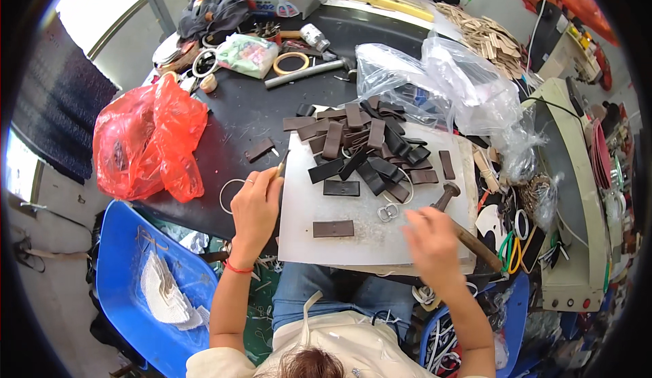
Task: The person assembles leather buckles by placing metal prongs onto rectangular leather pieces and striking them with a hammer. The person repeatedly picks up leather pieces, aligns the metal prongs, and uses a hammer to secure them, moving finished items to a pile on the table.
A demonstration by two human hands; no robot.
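Observation:
My left hand [257, 209] is closed around a slim pointed tool [282, 166], its tip upward beside the left edge of a white board [302, 201]. Smeared by motion, my right hand [433, 245] hovers over the board's right part, next to a hammer [479, 247] with a wooden handle; its fingers cannot be made out. A brown leather strip [333, 228] lies flat between my hands, and a black strip [341, 188] lies above it. Small metal rings [388, 212] rest nearby. Farther back is a heap of brown and black folded strips [353, 133].
A red plastic bag [146, 140] stands on the left, above a blue bin [112, 269]. Clear plastic bags [455, 72] lie at the back right. A beige machine [577, 242] borders the right side. Another blue bin [519, 303] sits below the table's right side.

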